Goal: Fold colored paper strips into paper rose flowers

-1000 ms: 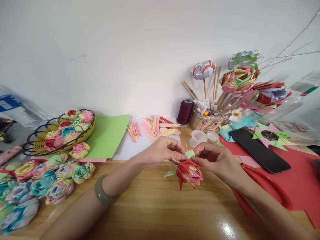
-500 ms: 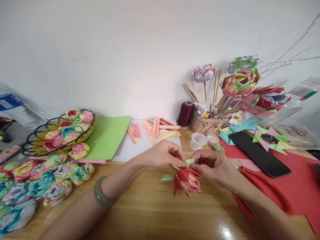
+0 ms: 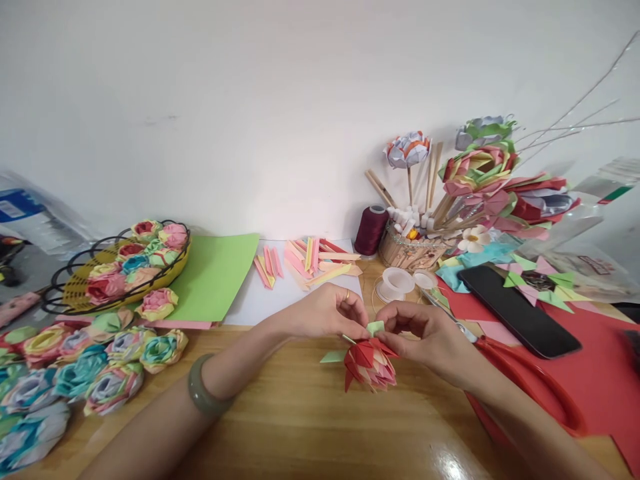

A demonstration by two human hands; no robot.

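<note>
A red and pink folded paper flower (image 3: pixel 373 365) hangs low between my hands above the wooden table, green paper pieces (image 3: pixel 376 327) at its top. My left hand (image 3: pixel 330 313) pinches the flower's upper left side, fingers closed at the green paper. On the other side, my right hand (image 3: pixel 425 333) has thumb and forefinger closed on the flower's top right. A pointed green leaf (image 3: pixel 333 357) sticks out to the left. The fingers partly hide the flower's top.
Red scissors (image 3: pixel 530 380) and a black phone (image 3: pixel 520 309) lie at right on red paper. Behind my hands are a clear spool (image 3: pixel 396 285), dark thread (image 3: pixel 371 230) and folded strips (image 3: pixel 315 260). A yellow basket (image 3: pixel 83 290) and several paper flowers (image 3: pixel 113 387) occupy the left.
The flower has shifted slightly left between my hands. Both hands keep their hold, with only small finger movements, and the view has tilted slightly.
</note>
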